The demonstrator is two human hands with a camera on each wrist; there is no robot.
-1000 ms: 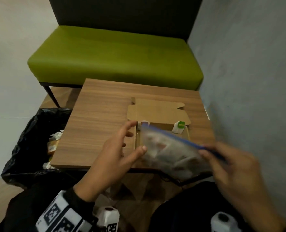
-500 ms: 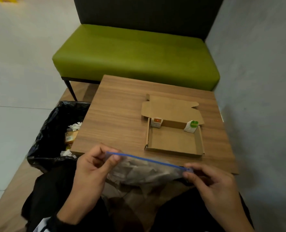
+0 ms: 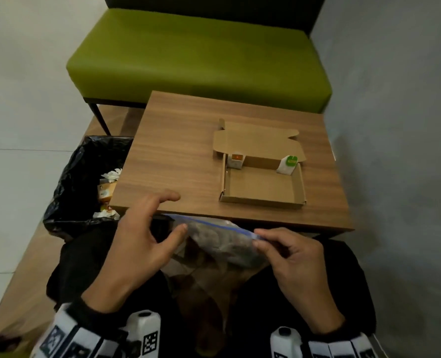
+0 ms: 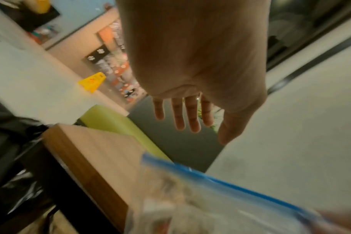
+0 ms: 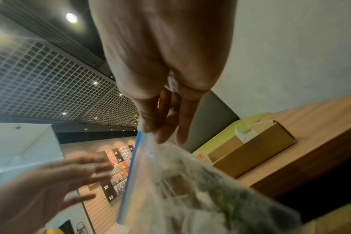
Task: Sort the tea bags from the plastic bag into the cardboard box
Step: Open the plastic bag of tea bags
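A clear plastic bag (image 3: pixel 222 241) with a blue zip strip hangs over my lap, below the table's near edge, with several tea bags inside. My right hand (image 3: pixel 285 250) pinches its right corner; the right wrist view shows the bag (image 5: pixel 192 182) hanging from those fingertips. My left hand (image 3: pixel 147 236) is spread open beside the bag's left end, fingers straight, holding nothing. The left wrist view shows the left hand (image 4: pixel 190 114) splayed above the bag (image 4: pixel 200 197). The open cardboard box (image 3: pixel 262 200) sits on the table, with an orange-tagged tea bag (image 3: pixel 236 160) and a green-tagged tea bag (image 3: pixel 287 165) at its back corners.
The small wooden table (image 3: pixel 183 164) stands before a green bench (image 3: pixel 196 60). A bin lined with a black bag (image 3: pixel 82 187) holding rubbish stands left of the table. A grey wall (image 3: pixel 395 151) runs along the right.
My left hand has let go of the bag's left end and spread open. The bag now hangs from the right hand alone, still low over my lap.
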